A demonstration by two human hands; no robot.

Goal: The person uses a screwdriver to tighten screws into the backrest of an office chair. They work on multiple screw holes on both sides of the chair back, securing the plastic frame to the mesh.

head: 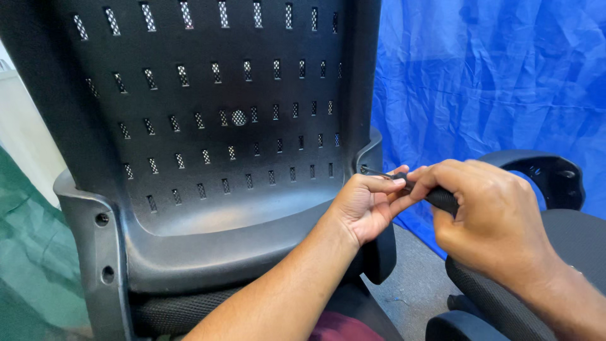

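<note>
A black plastic chair backrest [208,126] with rows of small slots stands upright in front of me. My right hand [495,218] grips a screwdriver by its black handle [440,199]. Its thin metal shaft [375,171] points left at the backrest's right edge. My left hand [366,205] pinches the shaft near the handle with fingers and thumb. The tip touches or nearly touches the backrest's side bracket; I cannot tell which.
Two screw holes [102,219] show in the backrest's left side bracket. A second black mesh chair with an armrest [549,177] stands at the right. A blue sheet [492,76] hangs behind. Green cloth [31,252] lies at left, grey floor [416,284] below.
</note>
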